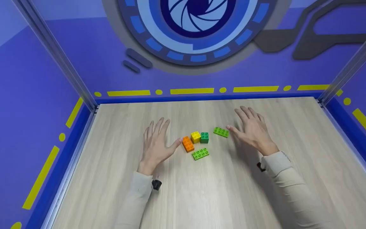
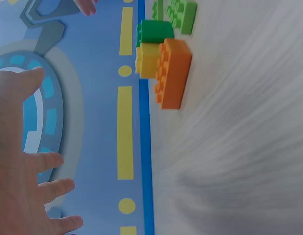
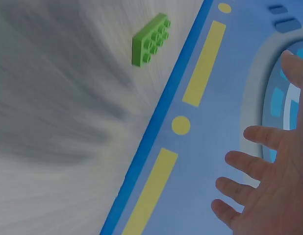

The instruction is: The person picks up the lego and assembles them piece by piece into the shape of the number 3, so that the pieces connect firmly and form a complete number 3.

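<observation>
Building bricks lie in the middle of the table between two hands. An orange brick (image 1: 188, 144) is leftmost, close beside a small yellow brick (image 1: 195, 137). Right of the yellow one stands a dark green brick (image 1: 204, 137). One light green brick (image 1: 200, 154) lies nearer the person, another light green brick (image 1: 221, 132) farther right. The left hand (image 1: 157, 144), fingers spread, hovers left of the orange brick, its thumb nearest to it. Spread likewise, the right hand (image 1: 252, 130) is beside the right light green brick (image 3: 150, 40). Both palms hold nothing.
A pale wood-grain table (image 1: 113, 190) bears everything. Blue panels (image 1: 84, 57) with yellow marks stand along its back and sides, with metal posts (image 1: 56, 54) at the corners. Each wrist carries a small black device (image 1: 156, 184).
</observation>
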`<state>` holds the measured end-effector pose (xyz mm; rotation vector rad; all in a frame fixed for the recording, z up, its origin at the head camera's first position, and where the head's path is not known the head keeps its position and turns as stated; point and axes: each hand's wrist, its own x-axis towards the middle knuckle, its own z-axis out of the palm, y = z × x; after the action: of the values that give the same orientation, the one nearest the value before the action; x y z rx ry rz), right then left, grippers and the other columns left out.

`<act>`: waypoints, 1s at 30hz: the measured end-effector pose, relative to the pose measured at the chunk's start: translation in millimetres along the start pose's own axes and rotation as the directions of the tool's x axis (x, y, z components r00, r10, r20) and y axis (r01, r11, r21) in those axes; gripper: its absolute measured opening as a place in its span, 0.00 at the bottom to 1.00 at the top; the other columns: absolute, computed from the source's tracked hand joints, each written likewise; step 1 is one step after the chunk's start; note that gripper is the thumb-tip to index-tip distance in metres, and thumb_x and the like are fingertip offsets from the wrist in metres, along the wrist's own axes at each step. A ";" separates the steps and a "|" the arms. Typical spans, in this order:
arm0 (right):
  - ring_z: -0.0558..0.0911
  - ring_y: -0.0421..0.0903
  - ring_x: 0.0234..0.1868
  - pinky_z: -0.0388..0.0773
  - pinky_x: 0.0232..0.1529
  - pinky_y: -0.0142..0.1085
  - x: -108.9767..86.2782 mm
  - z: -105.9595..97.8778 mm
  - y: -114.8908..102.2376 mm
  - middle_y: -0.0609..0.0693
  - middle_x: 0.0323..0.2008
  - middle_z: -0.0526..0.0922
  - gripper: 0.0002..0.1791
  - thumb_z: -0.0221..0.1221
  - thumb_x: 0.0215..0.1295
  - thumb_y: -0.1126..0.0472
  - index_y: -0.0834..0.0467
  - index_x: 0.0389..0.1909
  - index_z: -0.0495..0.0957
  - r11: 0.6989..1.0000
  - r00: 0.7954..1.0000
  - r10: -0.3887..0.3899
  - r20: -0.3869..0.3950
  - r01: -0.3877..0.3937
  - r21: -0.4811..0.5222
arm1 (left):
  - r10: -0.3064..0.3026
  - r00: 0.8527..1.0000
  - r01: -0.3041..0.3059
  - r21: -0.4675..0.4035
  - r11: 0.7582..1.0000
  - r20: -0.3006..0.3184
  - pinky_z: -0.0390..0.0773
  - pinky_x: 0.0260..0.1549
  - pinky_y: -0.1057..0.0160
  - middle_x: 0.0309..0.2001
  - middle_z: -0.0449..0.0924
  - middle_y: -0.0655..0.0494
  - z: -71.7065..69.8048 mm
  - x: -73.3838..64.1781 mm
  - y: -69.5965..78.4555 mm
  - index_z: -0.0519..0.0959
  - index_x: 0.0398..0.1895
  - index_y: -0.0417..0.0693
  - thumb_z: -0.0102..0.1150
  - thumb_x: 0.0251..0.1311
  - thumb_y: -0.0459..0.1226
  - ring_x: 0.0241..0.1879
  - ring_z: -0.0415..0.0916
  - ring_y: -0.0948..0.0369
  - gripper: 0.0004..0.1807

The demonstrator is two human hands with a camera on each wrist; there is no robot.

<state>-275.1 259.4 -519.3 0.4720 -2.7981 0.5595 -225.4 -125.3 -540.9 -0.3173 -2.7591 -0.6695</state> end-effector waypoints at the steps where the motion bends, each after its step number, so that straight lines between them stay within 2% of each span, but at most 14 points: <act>1: 0.60 0.68 0.81 0.54 0.77 0.70 -0.1 1.2 -1.5 0.64 0.80 0.64 0.46 0.61 0.73 0.34 0.59 0.81 0.65 1.000 1.000 0.000 0.006 0.000 0.012 | -0.001 1.000 0.001 -0.012 1.000 0.003 0.50 0.81 0.34 0.84 0.58 0.48 1.4 -1.6 1.6 0.63 0.84 0.54 0.55 0.66 0.72 0.84 0.48 0.37 0.51; 5: 0.61 0.67 0.81 0.56 0.77 0.70 -0.2 7.5 -8.7 0.64 0.80 0.64 0.45 0.62 0.74 0.38 0.59 0.82 0.63 0.994 0.998 0.011 0.056 -0.017 0.105 | -0.006 1.000 0.007 -0.063 0.998 0.015 0.51 0.81 0.35 0.83 0.60 0.48 7.2 -8.6 6.9 0.63 0.84 0.52 0.57 0.67 0.70 0.83 0.52 0.37 0.50; 8: 0.61 0.65 0.82 0.56 0.78 0.69 -0.9 12.5 -14.5 0.63 0.81 0.62 0.46 0.60 0.76 0.36 0.59 0.83 0.60 0.985 0.994 0.022 0.104 -0.039 0.165 | -0.006 1.000 0.007 -0.102 0.995 0.012 0.53 0.80 0.35 0.82 0.61 0.47 11.6 -14.2 10.1 0.64 0.83 0.50 0.59 0.67 0.68 0.81 0.56 0.37 0.49; 13: 0.61 0.65 0.82 0.54 0.80 0.67 -2.0 19.8 -24.6 0.62 0.82 0.61 0.47 0.57 0.76 0.33 0.58 0.83 0.60 0.979 0.988 0.031 0.152 -0.060 0.196 | -0.006 0.999 0.012 -0.178 0.984 0.034 0.57 0.79 0.36 0.81 0.63 0.47 17.8 -24.8 16.9 0.65 0.82 0.49 0.61 0.67 0.67 0.80 0.59 0.42 0.49; 17: 0.62 0.64 0.82 0.55 0.80 0.66 -1.3 25.3 -33.7 0.60 0.82 0.62 0.47 0.58 0.76 0.33 0.57 0.83 0.60 0.974 0.984 0.033 0.175 -0.071 0.215 | -0.002 0.998 0.014 -0.221 0.975 0.055 0.63 0.76 0.39 0.78 0.67 0.49 23.5 -32.0 24.5 0.67 0.80 0.49 0.64 0.67 0.64 0.77 0.64 0.45 0.46; 21: 0.62 0.64 0.81 0.57 0.80 0.66 -1.6 31.7 -41.1 0.60 0.82 0.62 0.45 0.60 0.76 0.35 0.55 0.83 0.61 0.966 0.982 0.035 0.186 -0.081 0.245 | 0.009 0.997 0.012 -0.266 0.964 0.077 0.72 0.69 0.44 0.72 0.74 0.50 31.0 -38.2 33.0 0.72 0.77 0.49 0.68 0.67 0.58 0.69 0.71 0.47 0.41; 25: 0.64 0.64 0.80 0.61 0.79 0.66 -3.8 38.3 -45.2 0.60 0.81 0.63 0.44 0.60 0.76 0.35 0.56 0.82 0.62 0.957 0.984 0.014 0.180 -0.065 0.282 | 0.027 0.993 0.008 -0.299 0.954 0.112 0.77 0.62 0.46 0.65 0.79 0.50 39.7 -44.6 40.1 0.76 0.73 0.46 0.70 0.67 0.54 0.59 0.77 0.50 0.36; 30: 0.66 0.63 0.79 0.65 0.77 0.65 -6.3 45.5 -49.7 0.59 0.80 0.66 0.43 0.59 0.77 0.35 0.57 0.81 0.65 0.946 0.985 -0.015 0.175 -0.042 0.321 | 0.038 0.989 0.008 -0.316 0.949 0.141 0.81 0.57 0.48 0.59 0.83 0.50 50.2 -49.9 43.8 0.80 0.68 0.47 0.71 0.68 0.50 0.55 0.80 0.52 0.29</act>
<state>-259.6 199.0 -545.6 0.5924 -2.8836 1.0376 -177.7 -70.6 -581.8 -0.4716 -2.7753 -1.1304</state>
